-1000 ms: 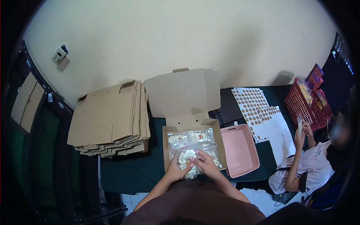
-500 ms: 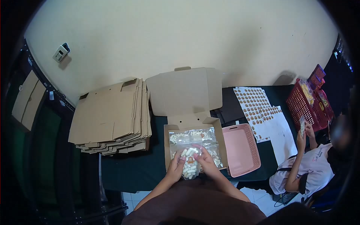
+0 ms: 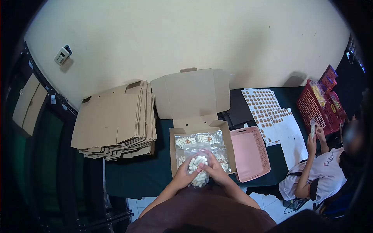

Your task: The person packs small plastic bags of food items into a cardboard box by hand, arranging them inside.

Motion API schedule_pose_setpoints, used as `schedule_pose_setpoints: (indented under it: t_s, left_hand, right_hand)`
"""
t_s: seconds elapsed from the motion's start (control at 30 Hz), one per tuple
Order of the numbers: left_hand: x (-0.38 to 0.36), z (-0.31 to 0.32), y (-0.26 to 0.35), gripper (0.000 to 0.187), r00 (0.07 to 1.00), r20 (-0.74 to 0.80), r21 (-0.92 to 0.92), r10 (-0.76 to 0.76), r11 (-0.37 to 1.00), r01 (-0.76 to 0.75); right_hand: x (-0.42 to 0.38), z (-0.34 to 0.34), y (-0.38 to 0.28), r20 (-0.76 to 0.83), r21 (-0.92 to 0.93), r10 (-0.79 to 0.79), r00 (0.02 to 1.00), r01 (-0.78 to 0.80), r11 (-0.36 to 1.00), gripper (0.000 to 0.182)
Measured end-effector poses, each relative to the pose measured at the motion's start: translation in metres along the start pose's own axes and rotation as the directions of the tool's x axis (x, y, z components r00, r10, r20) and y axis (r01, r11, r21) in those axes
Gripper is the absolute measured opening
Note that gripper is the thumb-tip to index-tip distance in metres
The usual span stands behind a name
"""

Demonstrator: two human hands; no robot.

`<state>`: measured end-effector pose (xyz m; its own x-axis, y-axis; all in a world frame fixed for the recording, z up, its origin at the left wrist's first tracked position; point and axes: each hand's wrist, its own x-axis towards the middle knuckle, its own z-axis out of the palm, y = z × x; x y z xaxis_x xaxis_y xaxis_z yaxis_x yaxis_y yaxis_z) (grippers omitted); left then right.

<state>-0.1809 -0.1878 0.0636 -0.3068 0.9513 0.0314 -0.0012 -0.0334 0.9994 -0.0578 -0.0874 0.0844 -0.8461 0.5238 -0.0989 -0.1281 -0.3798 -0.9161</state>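
Observation:
My left hand [image 3: 185, 173] and my right hand [image 3: 217, 171] grip a clear plastic bag [image 3: 199, 160] of white, stick-shaped pieces from both sides. Both thumbs press on its front and partly cover its round sticker. The bag is above the near side of an open cardboard box [image 3: 230, 149], whose lid [image 3: 186, 95] stands up at the back. Inside the box lie several similar bags, among them a stickered bag [image 3: 204, 138] at the back; the held bag hides part of the others.
Folded cardboard boxes [image 3: 108, 120] are stacked on the left. Right of the open box sit a pink basket [image 3: 265, 161], sticker sheets [image 3: 258, 103], a dark flat object [image 3: 239, 108] and a red basket [image 3: 314, 105]. A co-worker [image 3: 324, 167] at far right holds a small packet [image 3: 312, 126].
My thumbs have moved inward over the front of the bag, covering most of the sticker that showed before. The bag remains over the box.

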Motion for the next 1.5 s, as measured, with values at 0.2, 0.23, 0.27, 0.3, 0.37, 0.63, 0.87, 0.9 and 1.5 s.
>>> schedule_pose_setpoints:
  t_s: [0.2,0.23,0.27,0.3,0.37,0.63,0.87,0.9,1.5]
  left_hand:
    - [-0.004,0.0,0.014,0.058,0.995,0.056,0.055,0.079,0.995,-0.082]
    - [-0.003,0.0,0.014,0.058,0.995,0.058,0.056,0.079,0.995,-0.082]
    - [-0.003,0.0,0.013,0.06,0.996,0.035,0.038,0.085,0.996,-0.086]
    - [-0.003,0.0,0.012,0.062,0.996,0.015,0.018,0.091,0.996,-0.091]
    - [-0.004,-0.001,0.007,0.064,0.996,-0.018,0.018,0.083,0.996,-0.083]
    - [-0.011,0.005,0.019,0.057,0.997,0.073,0.144,0.038,0.988,-0.048]
    - [0.0,-0.009,0.0,0.021,0.975,-0.193,0.028,0.112,0.994,-0.109]
    - [0.0,-0.009,-0.002,0.021,0.974,-0.196,0.027,0.113,0.994,-0.11]
    - [0.002,-0.013,0.011,0.026,0.902,-0.408,-0.114,0.143,0.972,-0.205]
  right_hand:
    - [0.003,-0.003,0.006,0.016,0.019,0.023,1.0,-0.024,1.0,0.05]
    - [0.003,-0.003,0.007,0.015,0.02,0.021,1.0,-0.022,1.0,0.05]
    - [0.003,-0.003,0.006,-0.004,0.021,0.037,0.999,-0.037,0.999,0.049]
    - [0.003,-0.003,0.005,-0.025,0.02,0.053,0.998,-0.052,0.998,0.049]
    - [0.0,0.002,0.0,0.027,0.008,0.007,1.0,-0.008,1.0,0.05]
    - [0.001,-0.001,0.006,-0.141,0.215,0.05,0.989,-0.019,0.977,0.028]
    - [-0.002,-0.008,0.009,-0.12,-0.154,-0.106,0.987,0.087,0.984,0.014]
    - [-0.002,-0.008,0.01,-0.079,-0.218,-0.16,0.984,0.139,0.966,0.015]
    - [-0.003,-0.009,-0.003,-0.054,-0.372,-0.206,0.977,0.172,0.912,0.029]
